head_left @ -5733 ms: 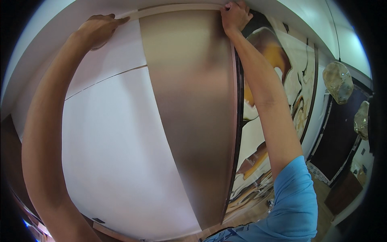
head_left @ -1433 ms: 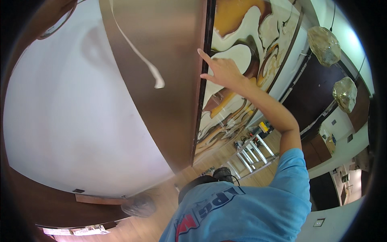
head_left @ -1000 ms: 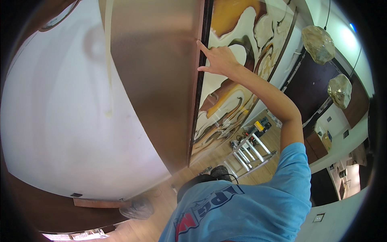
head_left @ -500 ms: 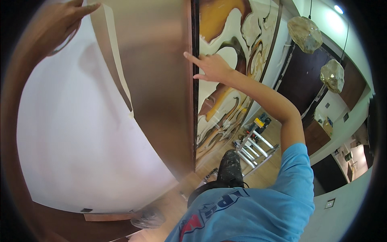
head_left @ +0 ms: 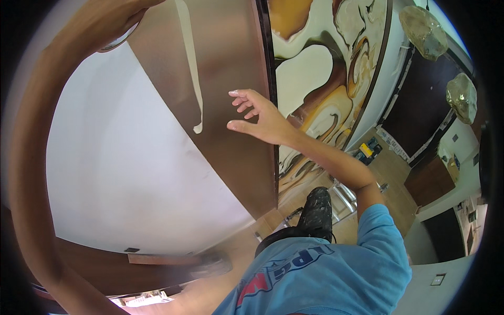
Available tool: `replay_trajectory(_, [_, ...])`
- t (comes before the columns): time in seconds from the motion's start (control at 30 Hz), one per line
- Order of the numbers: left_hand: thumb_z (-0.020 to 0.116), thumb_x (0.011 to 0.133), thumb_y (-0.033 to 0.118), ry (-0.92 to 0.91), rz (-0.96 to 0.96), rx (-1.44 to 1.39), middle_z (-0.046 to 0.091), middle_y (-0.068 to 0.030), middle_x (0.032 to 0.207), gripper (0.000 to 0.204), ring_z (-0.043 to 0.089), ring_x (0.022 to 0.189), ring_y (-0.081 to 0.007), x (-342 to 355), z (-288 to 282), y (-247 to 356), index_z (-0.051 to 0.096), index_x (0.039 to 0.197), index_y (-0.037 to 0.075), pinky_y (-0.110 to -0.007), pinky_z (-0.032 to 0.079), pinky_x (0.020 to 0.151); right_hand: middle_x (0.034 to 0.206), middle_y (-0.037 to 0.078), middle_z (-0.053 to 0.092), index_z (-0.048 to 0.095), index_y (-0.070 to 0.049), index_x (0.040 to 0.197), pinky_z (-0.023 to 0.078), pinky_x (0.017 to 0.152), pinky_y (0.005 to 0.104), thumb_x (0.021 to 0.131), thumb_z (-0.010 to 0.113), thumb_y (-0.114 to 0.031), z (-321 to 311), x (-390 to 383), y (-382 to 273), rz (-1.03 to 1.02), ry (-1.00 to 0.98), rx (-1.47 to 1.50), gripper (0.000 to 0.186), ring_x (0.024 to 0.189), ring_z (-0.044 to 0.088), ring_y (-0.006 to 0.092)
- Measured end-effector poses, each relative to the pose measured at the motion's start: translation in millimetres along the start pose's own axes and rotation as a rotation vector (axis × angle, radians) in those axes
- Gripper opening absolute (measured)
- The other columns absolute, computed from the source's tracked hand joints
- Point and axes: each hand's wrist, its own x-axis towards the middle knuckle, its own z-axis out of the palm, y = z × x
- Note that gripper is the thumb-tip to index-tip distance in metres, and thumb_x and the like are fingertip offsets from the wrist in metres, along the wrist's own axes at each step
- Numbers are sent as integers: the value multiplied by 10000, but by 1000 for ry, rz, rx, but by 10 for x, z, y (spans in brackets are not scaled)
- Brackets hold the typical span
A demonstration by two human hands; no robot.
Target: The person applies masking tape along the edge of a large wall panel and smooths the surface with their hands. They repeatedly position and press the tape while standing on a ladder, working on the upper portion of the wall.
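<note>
My left hand [head_left: 118,18] is raised at the top left, its fingertips cut off by the picture's upper edge. From beside those fingertips a narrow cream strip of tape [head_left: 192,65] hangs down, its lower end curled, in front of a brown metallic wall panel [head_left: 231,168]. The strip moves along with this hand, which appears closed on its upper end. My right hand [head_left: 265,119] is stretched out before the same panel, to the right of the strip. Its fingers are apart and nothing is in them. A white wall surface [head_left: 121,157] meets the brown panel along a slanting edge.
A glossy marbled panel [head_left: 341,68] with a dark frame stands at the right. Behind my leg is an aluminium stepladder [head_left: 344,202], with a yellow and black tool [head_left: 366,150] on the floor beyond. Glass pendant lamps [head_left: 422,32] hang at the upper right.
My left hand and the tape strip have moved right, and the strip now hangs farther over the brown panel. My right hand has come down and away from the dark frame, its fingers spreading.
</note>
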Motion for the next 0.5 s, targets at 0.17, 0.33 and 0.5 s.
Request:
replay_trajectory(0.17, [573, 1032, 143, -9, 23, 3, 696, -104, 998, 433, 696, 824, -269, 173, -99, 58, 609, 1454, 232, -412, 580, 770, 1256, 109, 575, 463, -71, 1423, 518, 891, 349, 800, 911, -263, 385, -176, 55, -57, 289, 10, 790, 1079, 594, 198])
replay_trajectory(0.33, [579, 1025, 134, -54, -32, -1, 694, -104, 982, 441, 698, 824, -269, 270, -280, 79, 611, 1453, 234, -419, 578, 755, 1095, 86, 627, 553, -36, 1254, 533, 811, 314, 854, 857, -175, 624, -176, 177, -33, 449, 143, 521, 973, 612, 149])
replay_trajectory(0.5, [580, 977, 56, 23, 1, -53, 693, -121, 952, 446, 690, 795, -312, 215, -454, -5, 642, 1403, 172, -445, 557, 726, 934, 19, 642, 631, -7, 1104, 532, 758, 268, 978, 705, -103, 413, -142, 405, -22, 469, 270, 175, 880, 614, 94])
